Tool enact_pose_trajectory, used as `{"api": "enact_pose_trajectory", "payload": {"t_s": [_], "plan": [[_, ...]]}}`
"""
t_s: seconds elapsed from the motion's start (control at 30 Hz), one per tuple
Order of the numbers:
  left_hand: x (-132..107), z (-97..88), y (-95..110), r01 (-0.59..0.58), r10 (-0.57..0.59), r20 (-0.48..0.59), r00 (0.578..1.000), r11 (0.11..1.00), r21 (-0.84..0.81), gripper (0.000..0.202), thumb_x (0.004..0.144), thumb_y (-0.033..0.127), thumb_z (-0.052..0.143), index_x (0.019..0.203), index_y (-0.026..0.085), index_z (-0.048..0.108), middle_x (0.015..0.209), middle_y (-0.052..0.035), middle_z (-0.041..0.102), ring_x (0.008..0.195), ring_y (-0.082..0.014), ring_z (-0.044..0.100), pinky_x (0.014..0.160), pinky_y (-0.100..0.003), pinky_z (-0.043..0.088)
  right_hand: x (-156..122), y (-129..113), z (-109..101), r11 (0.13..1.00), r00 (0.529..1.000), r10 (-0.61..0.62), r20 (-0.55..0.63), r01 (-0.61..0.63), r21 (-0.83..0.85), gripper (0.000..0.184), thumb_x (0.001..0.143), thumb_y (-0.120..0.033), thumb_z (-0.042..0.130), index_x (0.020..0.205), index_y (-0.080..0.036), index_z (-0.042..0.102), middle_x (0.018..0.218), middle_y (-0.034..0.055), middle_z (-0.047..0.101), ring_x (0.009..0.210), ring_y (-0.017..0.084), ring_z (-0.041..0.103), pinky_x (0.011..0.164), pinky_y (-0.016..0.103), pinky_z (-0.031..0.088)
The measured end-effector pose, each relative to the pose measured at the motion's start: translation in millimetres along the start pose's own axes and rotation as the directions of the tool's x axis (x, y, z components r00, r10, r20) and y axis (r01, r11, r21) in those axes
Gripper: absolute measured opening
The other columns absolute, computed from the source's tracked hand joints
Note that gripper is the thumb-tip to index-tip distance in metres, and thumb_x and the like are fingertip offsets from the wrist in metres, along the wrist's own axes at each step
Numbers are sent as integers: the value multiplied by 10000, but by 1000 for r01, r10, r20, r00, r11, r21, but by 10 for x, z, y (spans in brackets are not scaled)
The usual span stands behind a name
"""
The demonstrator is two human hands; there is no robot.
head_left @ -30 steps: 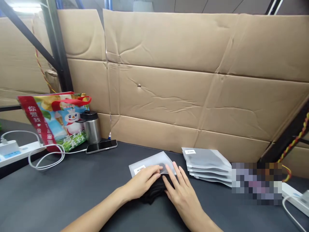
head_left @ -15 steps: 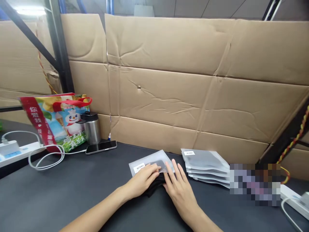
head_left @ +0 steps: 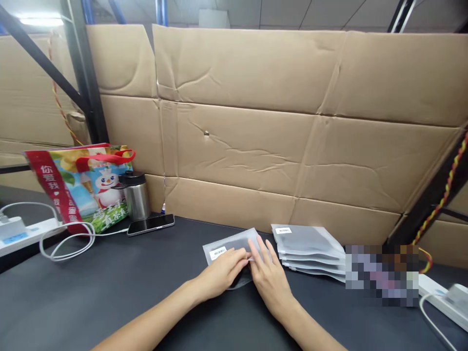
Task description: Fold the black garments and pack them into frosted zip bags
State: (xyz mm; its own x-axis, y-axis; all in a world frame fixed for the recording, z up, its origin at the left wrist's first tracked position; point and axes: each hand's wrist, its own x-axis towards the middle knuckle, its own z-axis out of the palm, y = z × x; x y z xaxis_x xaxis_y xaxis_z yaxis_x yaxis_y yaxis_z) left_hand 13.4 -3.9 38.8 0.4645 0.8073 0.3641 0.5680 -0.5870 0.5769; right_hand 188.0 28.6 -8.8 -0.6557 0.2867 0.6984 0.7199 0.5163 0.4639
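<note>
A frosted clear plastic bag [head_left: 234, 242] with a white barcode label lies on the dark table in front of me. Black cloth [head_left: 242, 279] shows at its near end, between my hands, with a clear edge of the bag around it. My left hand [head_left: 226, 268] has its fingers curled together on the near part of the bag, by the label. Over the bag's right side, my right hand [head_left: 268, 275] rests with its fingers stretched out, their tips on the plastic. The hands partly hide the bag's mouth and the cloth.
Several similar bags [head_left: 310, 246] are stacked to the right, beside a blurred patch [head_left: 382, 275]. Power strips [head_left: 438, 297] with cables sit at both sides. At the left are a phone [head_left: 150, 224], a steel flask [head_left: 136, 197] and a colourful tote bag [head_left: 84, 190]. Cardboard [head_left: 237, 146] walls the back.
The black cloth that bunched out below my hands is now mostly out of sight, and the bag's clear near edge shows there. The bag and both hands have shifted slightly.
</note>
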Motion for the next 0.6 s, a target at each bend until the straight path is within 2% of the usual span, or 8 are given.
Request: {"api": "enact_pose_trajectory", "payload": {"t_s": [0.17, 0.33, 0.4, 0.47, 0.53, 0.6], "plan": [[7, 25, -32, 36, -36, 0, 999, 998, -45, 291, 1001, 386, 308, 1037, 250, 564, 1034, -28, 641, 956, -201, 584, 878, -309, 430, -27, 14, -32, 1000, 1000, -13, 20, 13, 12, 303, 848, -108, 493, 1121, -60, 617, 1399, 187, 427, 1309, 347, 341, 1059, 516, 326], [15, 27, -8, 55, -55, -1, 998, 996, -70, 279, 1005, 350, 300, 941, 222, 539, 954, -27, 657, 887, -188, 610, 809, -288, 463, 48, -28, 142, 1000, 1000, 3, -30, -4, -19, 265, 850, -80, 460, 1010, -42, 667, 1307, 200, 523, 1293, 349, 367, 1058, 514, 336], [-25, 8, -17, 52, -52, 4, 999, 996, -67, 256, 1002, 340, 316, 938, 220, 534, 987, -33, 660, 938, -191, 611, 838, -294, 462, 40, -15, 165, 1000, 1000, 11, -12, -11, -3, 253, 838, -75, 475, 989, -39, 674, 1300, 203, 528, 1298, 370, 350, 1046, 526, 350], [-98, -5, -56, 59, -59, 5, 998, 998, -18, 199, 953, 372, 446, 1042, 215, 532, 1140, -69, 628, 1088, -227, 565, 939, -343, 425, -1, 23, 106, 999, 1000, 4, 17, -5, 33, 273, 832, -89, 495, 1050, -27, 647, 1313, 211, 511, 1303, 392, 326, 1029, 538, 372], [-184, 0, -119, 93, -93, 5, 996, 992, 83, 429, 865, 377, 594, 1235, 202, 466, 1338, -120, 508, 1256, -283, 436, 1048, -423, 331, -63, 74, -15, 995, 999, -35, 36, 32, 92, 317, 853, -113, 492, 1145, -49, 596, 1351, 196, 477, 1317, 381, 304, 1028, 534, 378], [-255, 24, -185, 120, -124, 9, 992, 975, 188, 613, 845, 315, 619, 1378, 196, 340, 1447, -140, 382, 1339, -299, 317, 1099, -471, 248, -125, 125, -142, 978, 992, -120, 33, 112, 178, 293, 880, -118, 468, 1147, -115, 587, 1387, 147, 454, 1333, 341, 293, 1045, 523, 365]]}}
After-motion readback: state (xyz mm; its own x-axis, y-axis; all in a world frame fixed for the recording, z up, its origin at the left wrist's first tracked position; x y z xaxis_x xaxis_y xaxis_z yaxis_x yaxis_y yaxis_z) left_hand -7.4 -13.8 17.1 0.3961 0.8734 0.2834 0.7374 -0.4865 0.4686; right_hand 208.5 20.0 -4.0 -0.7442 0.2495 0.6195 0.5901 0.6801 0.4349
